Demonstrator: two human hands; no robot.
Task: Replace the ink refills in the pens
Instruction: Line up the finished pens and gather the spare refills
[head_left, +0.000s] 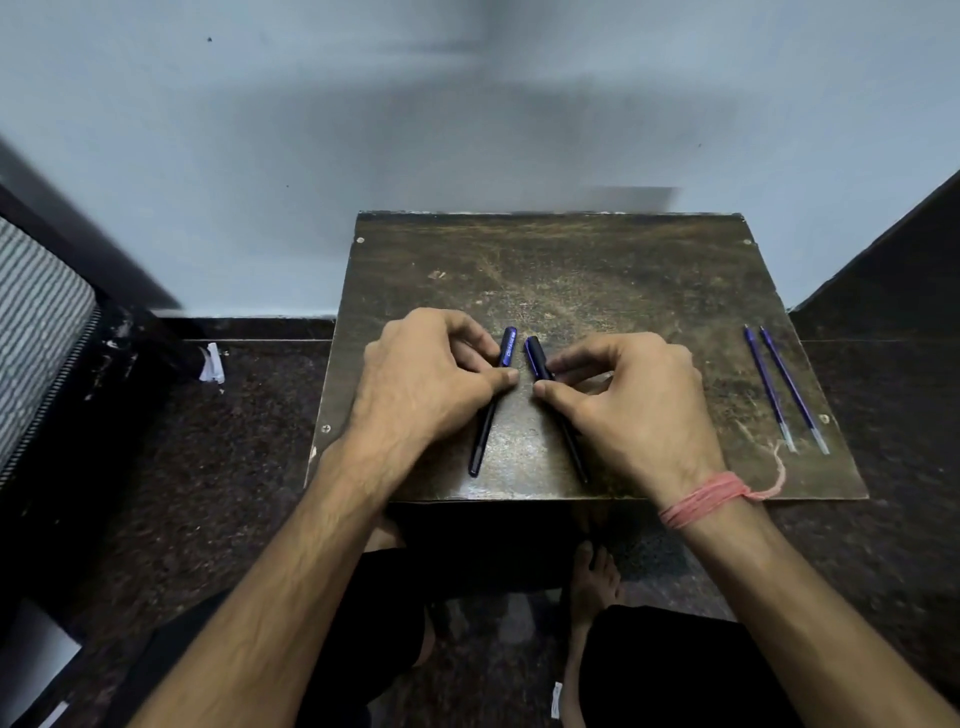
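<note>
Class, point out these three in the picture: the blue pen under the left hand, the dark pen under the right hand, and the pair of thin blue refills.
Blue pen (507, 347), head view, on its cap.
Dark pen (535, 353), head view, on its cap.
Thin blue refills (779, 387), head view, mid-length.

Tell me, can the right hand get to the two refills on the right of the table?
Probably yes: the two refills lie bare, nothing between them and the right hand, but it grips a pen now.
</note>
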